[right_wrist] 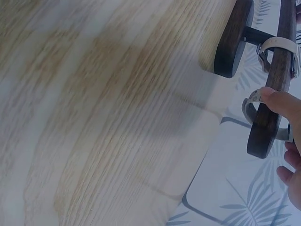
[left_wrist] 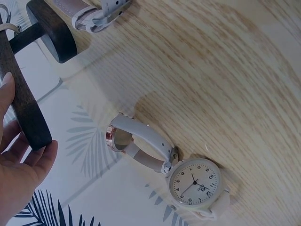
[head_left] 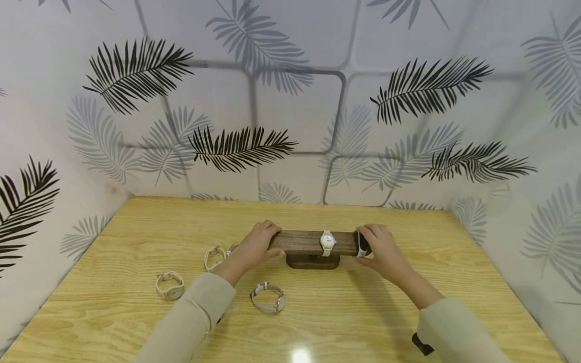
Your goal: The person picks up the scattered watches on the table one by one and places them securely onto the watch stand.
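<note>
A dark wooden watch stand [head_left: 297, 242] with a horizontal bar and a small base stands on the table. At the bar's left end, my left hand [head_left: 255, 248] grips the wood between thumb and fingers. My right hand [head_left: 386, 254] pinches a dark-faced watch [head_left: 361, 245] with a pale strap that loops round the bar's right end. In the right wrist view, the thumb presses that watch's strap [right_wrist: 254, 98] and the fingers are behind the bar. A white watch [head_left: 328, 242] is fastened round the bar between both hands, its dial facing up.
Left of the stand, several loose watches lie on the wooden table [head_left: 345, 312]: one pale watch [head_left: 171, 286], another [head_left: 214, 258] partly beside the left wrist, and one with a greyish strap [head_left: 268, 297] in front. A leaf-patterned backdrop [head_left: 290, 111] rises behind the table.
</note>
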A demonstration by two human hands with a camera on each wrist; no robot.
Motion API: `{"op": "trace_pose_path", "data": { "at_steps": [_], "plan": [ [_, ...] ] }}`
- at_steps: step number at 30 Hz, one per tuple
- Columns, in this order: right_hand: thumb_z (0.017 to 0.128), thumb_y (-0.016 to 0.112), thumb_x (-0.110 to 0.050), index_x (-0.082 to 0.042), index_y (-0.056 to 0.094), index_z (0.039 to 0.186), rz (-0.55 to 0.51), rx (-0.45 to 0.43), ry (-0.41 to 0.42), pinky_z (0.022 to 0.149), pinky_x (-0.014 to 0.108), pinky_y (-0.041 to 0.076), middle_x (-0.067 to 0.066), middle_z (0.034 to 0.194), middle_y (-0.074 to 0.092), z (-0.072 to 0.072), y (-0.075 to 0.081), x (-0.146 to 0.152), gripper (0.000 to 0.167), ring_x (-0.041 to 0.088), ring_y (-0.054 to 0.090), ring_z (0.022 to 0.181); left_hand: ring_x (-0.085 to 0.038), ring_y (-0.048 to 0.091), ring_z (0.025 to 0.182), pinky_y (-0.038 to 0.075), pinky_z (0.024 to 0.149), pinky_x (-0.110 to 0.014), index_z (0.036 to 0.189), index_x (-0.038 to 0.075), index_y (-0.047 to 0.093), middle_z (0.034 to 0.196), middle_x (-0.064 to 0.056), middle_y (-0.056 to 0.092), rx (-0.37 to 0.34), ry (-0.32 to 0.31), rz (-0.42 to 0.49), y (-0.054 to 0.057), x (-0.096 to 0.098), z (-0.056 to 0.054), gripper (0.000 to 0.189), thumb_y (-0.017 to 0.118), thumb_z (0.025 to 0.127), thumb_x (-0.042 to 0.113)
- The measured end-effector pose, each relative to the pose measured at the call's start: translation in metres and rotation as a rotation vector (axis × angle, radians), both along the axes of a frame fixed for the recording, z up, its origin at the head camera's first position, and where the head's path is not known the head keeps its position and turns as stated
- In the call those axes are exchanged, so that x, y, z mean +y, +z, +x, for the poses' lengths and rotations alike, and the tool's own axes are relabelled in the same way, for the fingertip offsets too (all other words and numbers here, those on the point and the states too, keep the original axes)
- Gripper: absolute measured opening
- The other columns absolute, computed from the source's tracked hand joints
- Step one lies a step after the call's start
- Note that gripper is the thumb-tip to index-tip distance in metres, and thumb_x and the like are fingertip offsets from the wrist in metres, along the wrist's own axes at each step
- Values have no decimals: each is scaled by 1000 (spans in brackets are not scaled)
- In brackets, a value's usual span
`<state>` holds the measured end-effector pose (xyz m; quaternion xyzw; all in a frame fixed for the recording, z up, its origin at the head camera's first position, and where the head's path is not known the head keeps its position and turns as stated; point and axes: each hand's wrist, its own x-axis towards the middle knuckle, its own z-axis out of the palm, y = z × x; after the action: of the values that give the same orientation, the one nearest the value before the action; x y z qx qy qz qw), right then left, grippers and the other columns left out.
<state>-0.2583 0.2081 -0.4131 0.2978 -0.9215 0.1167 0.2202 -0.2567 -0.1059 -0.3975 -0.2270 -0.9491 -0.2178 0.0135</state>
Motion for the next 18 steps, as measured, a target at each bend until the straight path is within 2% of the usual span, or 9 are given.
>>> {"op": "trace_pose_path", "data": {
  "at_steps": [4,12,18],
  "plan": [
    [59,87,-10,8,50,120,-23,-11,29,92,52,43,22,112,54,-1,-2,-8,74,37,49,105,-32,48,116,44,98,-43,128,-1,51,123,-16,53,5,-3,-2,0,0,0,55,67,84,28],
    [57,88,-7,9,50,116,-48,4,57,88,51,44,23,110,53,0,-5,-21,73,38,49,103,-33,48,116,44,97,-43,128,-1,51,123,-16,52,3,-9,-3,-2,-1,-1,55,67,85,28],
    [57,88,-8,9,51,118,-41,-27,61,93,51,44,22,113,53,-1,-3,-26,73,37,49,106,-32,48,116,44,97,-43,128,-1,51,124,-16,52,0,-9,-6,-1,-1,0,55,67,84,28]
  ]
}}
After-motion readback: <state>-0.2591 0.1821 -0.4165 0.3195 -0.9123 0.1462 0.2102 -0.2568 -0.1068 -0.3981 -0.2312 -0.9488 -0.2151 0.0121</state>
